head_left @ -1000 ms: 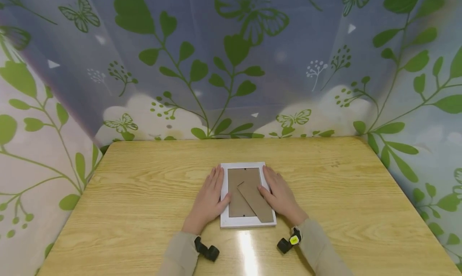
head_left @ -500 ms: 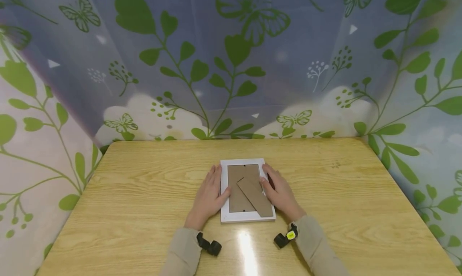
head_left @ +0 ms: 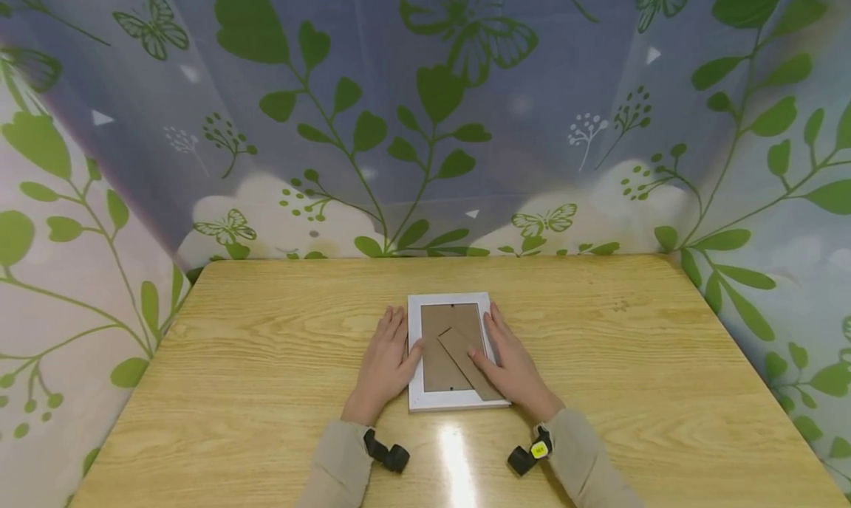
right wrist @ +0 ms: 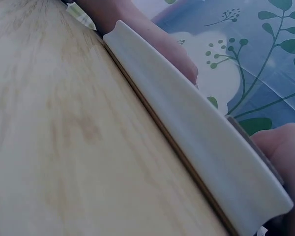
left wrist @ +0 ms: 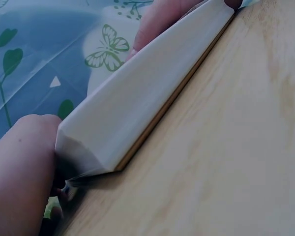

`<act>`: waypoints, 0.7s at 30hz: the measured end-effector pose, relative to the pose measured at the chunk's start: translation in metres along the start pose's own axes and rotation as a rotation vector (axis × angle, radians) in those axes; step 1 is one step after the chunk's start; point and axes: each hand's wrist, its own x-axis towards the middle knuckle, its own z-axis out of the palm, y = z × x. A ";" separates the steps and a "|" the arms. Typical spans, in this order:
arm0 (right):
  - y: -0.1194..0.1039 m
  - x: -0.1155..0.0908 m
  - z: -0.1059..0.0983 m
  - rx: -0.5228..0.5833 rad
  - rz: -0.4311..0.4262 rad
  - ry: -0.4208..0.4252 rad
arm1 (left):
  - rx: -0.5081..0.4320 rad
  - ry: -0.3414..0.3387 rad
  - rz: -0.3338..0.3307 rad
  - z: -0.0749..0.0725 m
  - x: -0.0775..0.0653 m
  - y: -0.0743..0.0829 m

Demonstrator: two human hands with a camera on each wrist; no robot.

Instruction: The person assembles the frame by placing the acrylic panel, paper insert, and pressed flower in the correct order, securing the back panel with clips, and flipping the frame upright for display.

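Observation:
A white picture frame lies face down on the wooden table, its brown backing board upward. Slanted across the backing is a brown easel stand. My left hand holds the left side, fingers along the outer edge and thumb over the border. On the right side, my right hand holds on, fingers at the edge and thumb on the stand. Both wrist views show the white side of the picture frame close to the tabletop; the fingertips are partly hidden. The picture side faces away from view.
The wooden table extends around the frame, with a bright reflection in front of it. A leaf-and-butterfly patterned cloth stands behind and on both sides. Black wrist cameras sit by the sleeves.
The picture frame has shifted slightly away from me, mostly between the first two frames. My right thumb drew back to the edge, then moved inward onto the stand. My left hand keeps its place.

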 end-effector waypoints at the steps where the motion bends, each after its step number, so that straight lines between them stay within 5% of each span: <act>1: 0.000 0.000 0.000 -0.001 0.000 -0.001 | -0.002 0.001 0.006 0.000 0.000 0.000; 7: -0.003 0.000 0.000 -0.025 0.011 -0.012 | -0.074 0.002 0.034 -0.002 0.000 0.000; 15: -0.010 -0.001 0.005 -0.039 0.004 -0.001 | -0.426 0.011 -0.003 -0.004 0.001 -0.001; 21: -0.017 0.001 0.013 -0.046 0.000 0.037 | -0.550 0.029 -0.001 -0.014 0.007 0.012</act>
